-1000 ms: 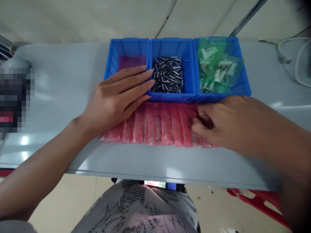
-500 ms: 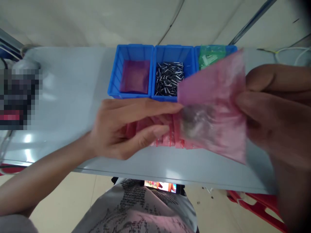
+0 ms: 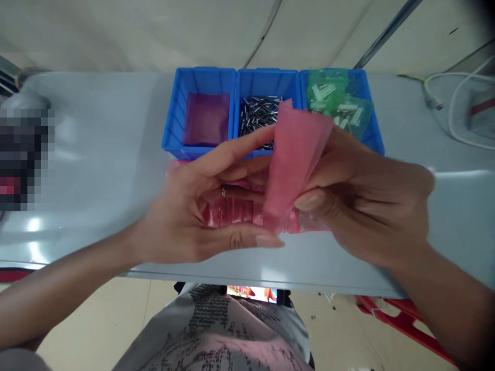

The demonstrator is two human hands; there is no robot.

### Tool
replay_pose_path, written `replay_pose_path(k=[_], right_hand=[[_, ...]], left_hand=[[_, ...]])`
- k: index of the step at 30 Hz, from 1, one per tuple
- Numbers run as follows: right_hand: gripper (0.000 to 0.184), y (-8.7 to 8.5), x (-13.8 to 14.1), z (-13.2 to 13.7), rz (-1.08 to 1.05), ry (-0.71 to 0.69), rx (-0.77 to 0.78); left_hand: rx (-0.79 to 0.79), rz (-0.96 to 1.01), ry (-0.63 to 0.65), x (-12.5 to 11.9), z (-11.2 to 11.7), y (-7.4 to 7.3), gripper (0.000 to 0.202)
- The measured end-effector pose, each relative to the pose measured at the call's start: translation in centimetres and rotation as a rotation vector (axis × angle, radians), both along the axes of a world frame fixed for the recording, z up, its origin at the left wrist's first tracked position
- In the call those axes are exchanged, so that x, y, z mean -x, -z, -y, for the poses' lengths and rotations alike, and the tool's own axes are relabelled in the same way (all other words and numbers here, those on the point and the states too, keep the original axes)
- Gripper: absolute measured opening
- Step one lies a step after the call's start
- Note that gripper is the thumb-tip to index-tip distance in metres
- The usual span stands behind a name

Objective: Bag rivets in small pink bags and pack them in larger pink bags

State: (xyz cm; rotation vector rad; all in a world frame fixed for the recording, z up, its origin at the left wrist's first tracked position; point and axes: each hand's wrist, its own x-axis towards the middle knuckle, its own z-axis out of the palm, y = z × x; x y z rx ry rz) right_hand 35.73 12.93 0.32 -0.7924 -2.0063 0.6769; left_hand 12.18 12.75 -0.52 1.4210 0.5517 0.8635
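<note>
My right hand (image 3: pixel 359 201) pinches a small pink plastic bag (image 3: pixel 292 157) between thumb and fingers, holding it up above the table. My left hand (image 3: pixel 204 206) is beside it, fingers stretched toward the bag and touching its left edge. Under both hands a row of pink bags (image 3: pixel 232 210) lies on the grey table (image 3: pixel 108 170). Behind stand three blue bins: the left bin (image 3: pixel 176 116) holds a pink bag, the middle bin (image 3: pixel 266 82) holds small metal pins (image 3: pixel 255 111), the right bin (image 3: pixel 373 134) holds green bags (image 3: pixel 336 100) of parts.
White cables (image 3: pixel 456 103) lie at the table's far right. A metal pole (image 3: pixel 386 33) rises behind the bins. A blurred dark object (image 3: pixel 21 154) sits at the left edge. A red stool (image 3: pixel 406 322) stands below the table at right.
My right hand picked one pink bag off the row and lifted it. My left hand left the bin edge and came to the bag's side.
</note>
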Motion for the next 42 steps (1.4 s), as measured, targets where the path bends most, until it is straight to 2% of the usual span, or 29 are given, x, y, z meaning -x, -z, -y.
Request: replay_pose_path(k=[4, 7, 11, 13, 15, 16, 18, 20, 22, 25, 32, 37, 40, 42], right_hand=[[0.018, 0.1, 0.0, 0.1, 0.009, -0.037, -0.007], [0.016, 0.2, -0.7, -0.3, -0.177, 0.071, 0.105], [0.03, 0.6, -1.5, -1.8, -0.467, 0.284, 0.124], [0.029, 1.0, -1.6, -2.4, -0.51, 0.326, 0.129], [0.016, 1.5, -1.5, -2.5, -0.502, 0.283, 0.182], [0.019, 1.7, -1.4, -2.4, -0.498, 0.249, 0.193], [0.03, 1.9, -1.3, -2.0, -0.454, 0.21, 0.15], [0.026, 1.9, -1.3, -1.7, -0.38, 0.23, 0.07], [0.019, 1.8, -1.4, -1.7, -0.313, 0.256, 0.046], [0.019, 1.8, -1.6, -1.8, -0.279, 0.28, 0.028], [0.028, 2.6, -1.9, -1.7, -0.242, 0.33, -0.063], [0.026, 2.6, -1.6, -1.6, -0.268, 0.34, -0.135], [0.024, 2.6, -1.6, -1.4, -0.235, 0.462, -0.181], [0.028, 2.8, -2.0, -1.4, -0.228, 0.523, -0.201]], left_hand=[[-0.06, -0.025, -0.151, -0.2, 0.1, 0.1, 0.042], [-0.016, -0.081, -0.271, 0.7, -0.7, -0.2, 0.04], [0.025, 0.061, -0.404, 2.1, -2.6, -0.8, 0.039], [0.052, 0.12, -0.403, 2.5, -3.4, -0.8, 0.038], [0.062, 0.122, -0.386, 2.6, -3.9, -0.6, 0.038], [0.049, 0.112, -0.379, 2.6, -4.1, -0.3, 0.041], [0.003, 0.065, -0.387, 2.7, -4.3, 0.2, 0.052], [-0.053, -0.023, -0.424, 2.8, -4.4, 0.6, 0.068], [-0.085, -0.09, -0.468, 3.0, -4.4, 0.8, 0.075], [-0.112, -0.071, -0.467, 3.1, -4.4, 0.9, 0.068], [-0.058, -0.012, -0.438, 2.0, -3.7, 0.3, 0.055], [-0.152, -0.026, -0.448, 2.3, -4.1, 0.5, 0.052], [-0.245, -0.006, -0.472, 2.7, -4.8, 0.7, 0.05], [-0.384, -0.033, -0.528, 3.0, -5.1, 0.7, 0.049]])
